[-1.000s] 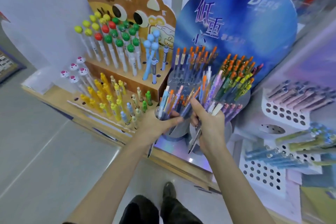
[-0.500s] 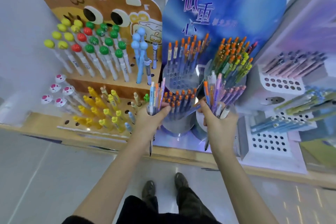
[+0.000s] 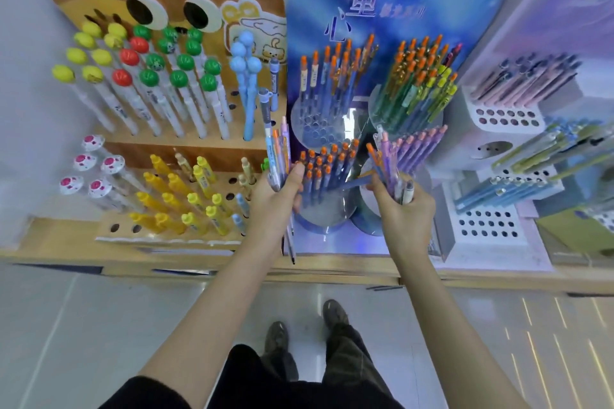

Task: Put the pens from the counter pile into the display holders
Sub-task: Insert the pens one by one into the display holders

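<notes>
Having moved apart, left hand [image 3: 275, 197] grips one pen bundle [image 3: 278, 156], right hand [image 3: 403, 207] a second bundle [image 3: 385, 159], flanking the round holder [image 3: 319, 216]; inserting probably comes next.

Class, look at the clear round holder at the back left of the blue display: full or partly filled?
Partly filled: the holder has orange-topped pens behind, empty holes in front.

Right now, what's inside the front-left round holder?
Blue pens with orange tops, upright. The left hand covers the holder's left side, so any free holes there can't be seen.
</notes>
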{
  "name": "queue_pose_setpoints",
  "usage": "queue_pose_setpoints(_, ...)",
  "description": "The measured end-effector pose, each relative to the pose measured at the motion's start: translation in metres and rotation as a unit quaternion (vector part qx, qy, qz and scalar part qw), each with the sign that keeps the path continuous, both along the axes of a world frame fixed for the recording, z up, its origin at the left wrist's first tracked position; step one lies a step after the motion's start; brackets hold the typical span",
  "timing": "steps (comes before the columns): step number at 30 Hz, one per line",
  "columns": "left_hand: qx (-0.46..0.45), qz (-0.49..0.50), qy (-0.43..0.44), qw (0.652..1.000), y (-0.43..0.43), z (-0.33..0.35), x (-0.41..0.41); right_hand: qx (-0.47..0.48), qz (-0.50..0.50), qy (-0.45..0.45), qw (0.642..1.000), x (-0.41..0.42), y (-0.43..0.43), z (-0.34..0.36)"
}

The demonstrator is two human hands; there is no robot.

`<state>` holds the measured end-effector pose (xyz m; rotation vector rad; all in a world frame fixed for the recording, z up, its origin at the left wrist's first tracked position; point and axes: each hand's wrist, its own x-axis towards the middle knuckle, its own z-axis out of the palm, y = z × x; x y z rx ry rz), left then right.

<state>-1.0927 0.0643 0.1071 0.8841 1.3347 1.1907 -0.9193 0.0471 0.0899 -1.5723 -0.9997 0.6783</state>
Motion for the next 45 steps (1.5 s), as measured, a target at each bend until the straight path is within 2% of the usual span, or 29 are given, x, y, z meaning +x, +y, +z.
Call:
queue_pose_setpoints(12,0.037,-0.052,0.035,0.997,-0.012,-0.015,0.0,-0.008,-0.01,0.033,0.999,-0.008,-0.024,-0.006)
queue_pose_setpoints(17,0.07,-0.057,0.027,0.996,-0.015,-0.015,-0.006,-0.008,0.017,0.006,1.0,-0.019,-0.026,-0.008)
queue_pose_setpoints(25,0.077,-0.056,0.006,0.995,-0.024,-0.017,-0.014,0.007,0.097,-0.097,0.99,-0.037,-0.004,0.008)
queue_pose_setpoints(30,0.093,-0.048,0.007,0.995,-0.025,-0.012,-0.022,-0.01,0.087,-0.017,0.996,-0.042,0.001,0.01)
queue_pose_setpoints(35,0.093,-0.036,-0.006,0.995,-0.023,-0.005,-0.029,-0.01,0.085,-0.012,0.996,-0.037,0.006,0.008)
queue_pose_setpoints(41,0.08,-0.054,-0.003,0.995,-0.023,-0.004,-0.031,-0.025,0.118,-0.048,0.992,-0.036,0.0,-0.003)
queue_pose_setpoints(45,0.074,-0.057,-0.011,0.996,-0.023,-0.006,-0.03,-0.006,0.126,-0.158,0.979,-0.043,0.0,-0.011)
